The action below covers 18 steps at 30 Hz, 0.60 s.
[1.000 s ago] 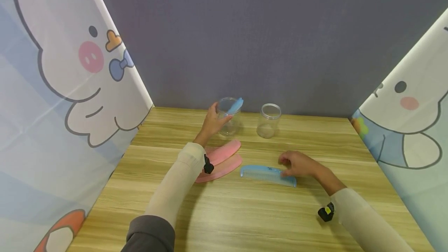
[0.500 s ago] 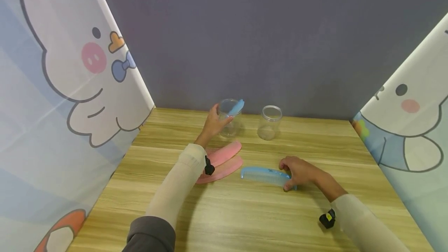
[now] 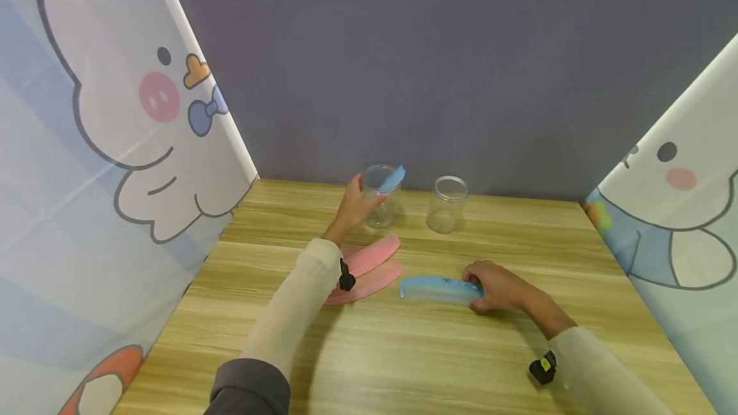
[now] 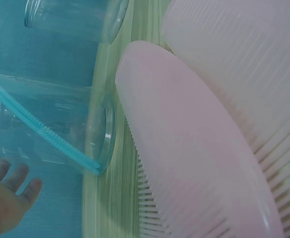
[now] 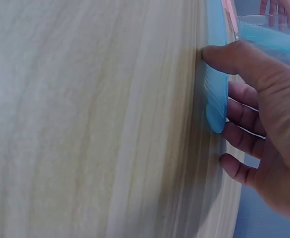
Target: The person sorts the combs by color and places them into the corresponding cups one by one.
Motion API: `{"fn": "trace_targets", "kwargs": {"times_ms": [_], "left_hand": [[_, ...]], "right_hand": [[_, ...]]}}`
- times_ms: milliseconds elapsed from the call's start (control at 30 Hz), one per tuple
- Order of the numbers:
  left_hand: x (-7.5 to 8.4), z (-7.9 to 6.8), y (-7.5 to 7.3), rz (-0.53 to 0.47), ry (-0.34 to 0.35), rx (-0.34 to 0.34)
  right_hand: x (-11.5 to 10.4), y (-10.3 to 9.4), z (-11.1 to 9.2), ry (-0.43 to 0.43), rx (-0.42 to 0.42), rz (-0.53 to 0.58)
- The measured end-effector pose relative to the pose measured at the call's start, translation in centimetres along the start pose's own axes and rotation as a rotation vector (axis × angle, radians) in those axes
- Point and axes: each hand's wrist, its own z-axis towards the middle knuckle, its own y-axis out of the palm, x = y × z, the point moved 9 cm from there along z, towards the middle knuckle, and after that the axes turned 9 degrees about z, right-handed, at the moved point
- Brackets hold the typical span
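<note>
At the back of the table my left hand (image 3: 353, 205) grips the side of a clear jar (image 3: 378, 215), thumb and fingers spread round it. Inside that jar a blue comb (image 4: 45, 130) leans on a slant, its end poking above the rim. My right hand (image 3: 498, 285) pinches the right end of another blue comb (image 3: 435, 284), its teeth towards the near side. In the right wrist view the thumb lies on one side of this comb (image 5: 217, 94) and the fingers on the other. Two pink combs, an upper one (image 3: 377, 255) and a lower one (image 3: 382, 275), lie partly behind my left wrist.
A second clear jar (image 3: 445, 210) stands upright to the right of the gripped one. A grey wall (image 3: 403, 69) closes off the back of the wooden table (image 3: 403, 364). Cartoon-printed panels (image 3: 173, 165) rise along both sides.
My right hand has come down onto the right end of the blue comb, and its thumb and fingers have closed on it. The left hand stays at the jar.
</note>
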Motion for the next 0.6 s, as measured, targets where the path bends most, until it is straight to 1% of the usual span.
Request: {"fn": "trace_targets", "kwargs": {"times_ms": [167,400,500,600], "left_hand": [[-0.03,-0.05,0.04,0.01,-0.006,-0.005],[0.01,-0.17,-0.01,0.017,0.001,-0.008],[0.02,-0.17,0.09,0.017,0.006,-0.01],[-0.03,-0.24,0.11,0.014,0.008,-0.006]], "right_hand": [[0.21,-0.07,-0.1,-0.009,0.032,0.001],[0.23,0.01,-0.12,-0.008,0.021,0.014],[-0.01,-0.1,-0.29,-0.02,0.037,0.008],[-0.19,-0.11,-0.46,-0.052,0.07,-0.016]]}}
